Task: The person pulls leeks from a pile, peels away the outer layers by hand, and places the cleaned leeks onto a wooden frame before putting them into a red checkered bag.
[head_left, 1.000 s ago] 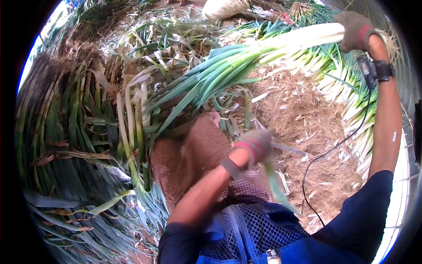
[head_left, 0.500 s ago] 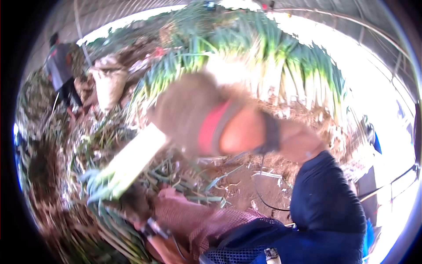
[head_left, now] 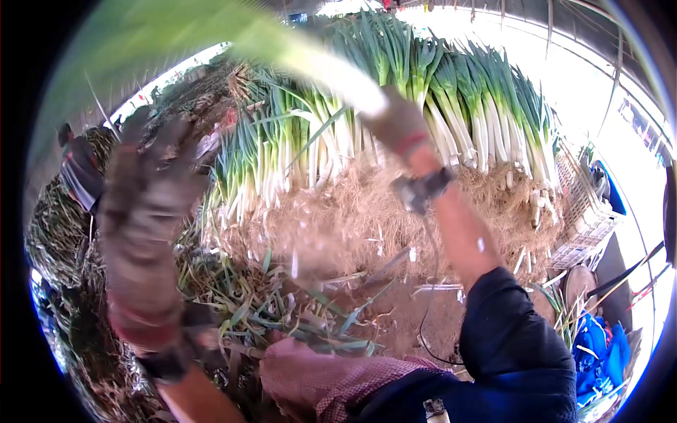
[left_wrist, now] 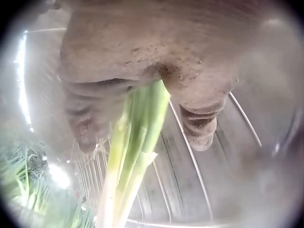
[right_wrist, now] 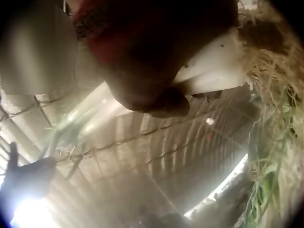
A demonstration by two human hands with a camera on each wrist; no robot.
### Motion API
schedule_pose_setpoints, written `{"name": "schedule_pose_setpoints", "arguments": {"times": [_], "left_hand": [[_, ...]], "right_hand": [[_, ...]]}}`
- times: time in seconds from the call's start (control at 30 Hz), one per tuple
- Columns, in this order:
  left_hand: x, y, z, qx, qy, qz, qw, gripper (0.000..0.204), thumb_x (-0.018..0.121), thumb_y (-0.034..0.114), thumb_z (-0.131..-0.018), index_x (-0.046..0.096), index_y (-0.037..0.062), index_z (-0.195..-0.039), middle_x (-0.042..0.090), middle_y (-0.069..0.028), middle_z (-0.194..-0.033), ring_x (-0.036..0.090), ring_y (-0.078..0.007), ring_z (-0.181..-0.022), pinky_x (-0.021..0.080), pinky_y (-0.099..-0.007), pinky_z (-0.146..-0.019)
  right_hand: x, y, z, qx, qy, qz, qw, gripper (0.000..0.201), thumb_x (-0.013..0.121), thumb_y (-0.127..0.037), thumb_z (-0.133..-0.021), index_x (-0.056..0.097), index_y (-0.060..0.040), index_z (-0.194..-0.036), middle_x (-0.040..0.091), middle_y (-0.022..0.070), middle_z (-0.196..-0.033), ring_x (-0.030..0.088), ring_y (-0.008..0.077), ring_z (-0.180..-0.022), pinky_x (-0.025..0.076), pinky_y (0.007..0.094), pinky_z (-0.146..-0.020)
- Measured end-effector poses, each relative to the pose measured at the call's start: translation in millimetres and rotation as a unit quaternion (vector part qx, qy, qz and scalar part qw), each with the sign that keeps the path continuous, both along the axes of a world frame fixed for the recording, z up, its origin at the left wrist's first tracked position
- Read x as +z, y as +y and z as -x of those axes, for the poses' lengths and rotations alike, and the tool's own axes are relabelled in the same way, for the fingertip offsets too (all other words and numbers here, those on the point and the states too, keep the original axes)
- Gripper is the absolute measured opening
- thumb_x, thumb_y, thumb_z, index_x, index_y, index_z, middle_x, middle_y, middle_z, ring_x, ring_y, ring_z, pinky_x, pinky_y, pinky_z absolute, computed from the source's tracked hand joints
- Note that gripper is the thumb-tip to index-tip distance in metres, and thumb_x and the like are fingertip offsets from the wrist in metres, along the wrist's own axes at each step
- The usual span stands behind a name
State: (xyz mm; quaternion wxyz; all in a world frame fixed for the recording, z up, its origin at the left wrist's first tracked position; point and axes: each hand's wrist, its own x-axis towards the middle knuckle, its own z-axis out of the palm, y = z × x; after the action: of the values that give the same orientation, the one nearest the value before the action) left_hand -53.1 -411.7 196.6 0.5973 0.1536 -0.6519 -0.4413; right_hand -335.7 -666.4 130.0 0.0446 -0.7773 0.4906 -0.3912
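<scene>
My gloved right hand [head_left: 398,123] grips a bunch of leeks by its white shafts [head_left: 345,81]. The blurred green leaves [head_left: 176,42] sweep up to the upper left of the head view. In the right wrist view the fingers curl round the white shafts [right_wrist: 213,66], with the pale roots [right_wrist: 270,57] past the hand. My gloved left hand [head_left: 144,233] is raised on the left with its fingers spread. In the left wrist view, green leek stems [left_wrist: 137,142] show beyond it, between thumb and fingers, overlapped by the soiled glove.
A row of leeks [head_left: 451,134] stands upright ahead, roots [head_left: 367,204] toward me. Loose trimmed leaves [head_left: 268,303] litter the ground. A slatted crate [head_left: 582,211] and blue cloth [head_left: 599,352] are at the right. Another person [head_left: 81,169] is at the far left.
The head view has swung from the ground heap to the upright row. My right hand has carried the leeks across, their leaves turning from low to high. My left hand has risen from my lap.
</scene>
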Motion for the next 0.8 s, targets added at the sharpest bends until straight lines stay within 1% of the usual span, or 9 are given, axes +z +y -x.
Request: {"name": "schedule_pose_setpoints", "arguments": {"times": [0.07, 0.17, 0.27, 0.37, 0.47, 0.57, 0.63, 0.7, 0.8], "left_hand": [[-32, -25, 27, -0.164, 0.140, -0.131, 0.968, 0.058, 0.048, 0.028, -0.109, 0.034, 0.0034, -0.159, 0.040, -0.0329, -0.156, 0.051, -0.0308, -0.140, 0.049, -0.0482, -0.113], [-128, 29, 76, 0.231, -0.124, -0.104, 0.959, 0.076, 0.068, -0.009, -0.090, 0.042, 0.0145, -0.158, 0.063, -0.0094, -0.141, 0.065, -0.0163, -0.118, 0.063, -0.0276, -0.082], [-180, 76, 72, 0.342, 0.083, -0.397, 0.847, 0.059, 0.071, -0.007, -0.088, 0.058, 0.0099, -0.143, 0.070, -0.0035, -0.124, 0.066, -0.0142, -0.108, 0.060, -0.0259, -0.082], [-232, 144, 30, 0.471, 0.042, -0.457, 0.753, 0.054, 0.071, -0.004, -0.089, 0.060, 0.0082, -0.140, 0.070, -0.0039, -0.121, 0.066, -0.0144, -0.106, 0.059, -0.0266, -0.082], [-264, 214, 6, 0.580, 0.031, -0.487, 0.653, 0.049, 0.071, -0.001, -0.090, 0.061, 0.0065, -0.137, 0.071, -0.0042, -0.117, 0.067, -0.0146, -0.104, 0.059, -0.0273, -0.082], [-286, 258, 1, 0.645, 0.032, -0.501, 0.575, 0.044, 0.071, 0.002, -0.090, 0.063, 0.0047, -0.134, 0.072, -0.0046, -0.114, 0.067, -0.0148, -0.101, 0.058, -0.0280, -0.082], [-304, 286, -4, 0.676, 0.030, -0.498, 0.543, 0.041, 0.071, 0.004, -0.091, 0.064, 0.0036, -0.132, 0.072, -0.0049, -0.112, 0.067, -0.0149, -0.100, 0.057, -0.0285, -0.083], [-328, 326, -12, 0.702, 0.026, -0.490, 0.516, 0.039, 0.071, 0.006, -0.091, 0.065, 0.0024, -0.129, 0.072, -0.0051, -0.110, 0.067, -0.0150, -0.098, 0.057, -0.0289, -0.083], [-376, 410, -10, 0.737, 0.006, -0.471, 0.485, 0.035, 0.071, 0.008, -0.092, 0.067, 0.0007, -0.126, 0.073, -0.0055, -0.107, 0.067, -0.0152, -0.096, 0.056, -0.0296, -0.083]], "right_hand": [[-12, -79, 37, -0.043, -0.169, -0.089, 0.981, 0.046, 0.070, -0.032, -0.090, 0.066, 0.0032, -0.120, 0.076, 0.0159, -0.099, 0.075, 0.0231, -0.085, 0.064, 0.0383, -0.077], [-36, -152, 92, -0.123, -0.161, -0.173, 0.964, 0.037, 0.073, -0.029, -0.080, 0.076, 0.0030, -0.099, 0.075, 0.0158, -0.086, 0.071, 0.0243, -0.078, 0.055, 0.0401, -0.072], [-94, -190, 125, -0.224, -0.085, -0.264, 0.934, 0.053, 0.084, -0.029, -0.077, 0.071, 0.0113, -0.109, 0.075, 0.0243, -0.104, 0.074, 0.0327, -0.094, 0.059, 0.0425, -0.082], [-146, -178, 137, -0.293, 0.019, -0.310, 0.904, 0.079, 0.076, -0.025, -0.086, 0.040, 0.0076, -0.149, 0.060, 0.0298, -0.140, 0.065, 0.0373, -0.124, 0.054, 0.0453, -0.104], [-140, -144, 132, -0.291, -0.014, -0.272, 0.917, 0.074, 0.071, -0.018, -0.088, 0.039, 0.0041, -0.150, 0.059, 0.0298, -0.140, 0.063, 0.0394, -0.128, 0.052, 0.0490, -0.106], [-115, -116, 120, -0.301, 0.066, -0.217, 0.926, 0.065, 0.072, -0.030, -0.090, 0.051, -0.0017, -0.144, 0.060, 0.0243, -0.141, 0.063, 0.0373, -0.127, 0.053, 0.0483, -0.104], [-93, -84, 95, -0.244, 0.220, -0.149, 0.933, 0.060, 0.067, -0.043, -0.093, 0.058, -0.0056, -0.139, 0.057, 0.0231, -0.145, 0.060, 0.0395, -0.129, 0.051, 0.0467, -0.106], [-114, -75, 66, -0.211, 0.229, -0.085, 0.947, 0.050, 0.066, -0.046, -0.094, 0.067, -0.0086, -0.127, 0.063, 0.0185, -0.138, 0.062, 0.0372, -0.125, 0.052, 0.0471, -0.103], [-166, -43, -3, 0.030, 0.211, 0.001, 0.977, 0.041, 0.064, -0.043, -0.095, 0.072, -0.0081, -0.115, 0.073, 0.0155, -0.112, 0.068, 0.0352, -0.108, 0.053, 0.0454, -0.097]]}}
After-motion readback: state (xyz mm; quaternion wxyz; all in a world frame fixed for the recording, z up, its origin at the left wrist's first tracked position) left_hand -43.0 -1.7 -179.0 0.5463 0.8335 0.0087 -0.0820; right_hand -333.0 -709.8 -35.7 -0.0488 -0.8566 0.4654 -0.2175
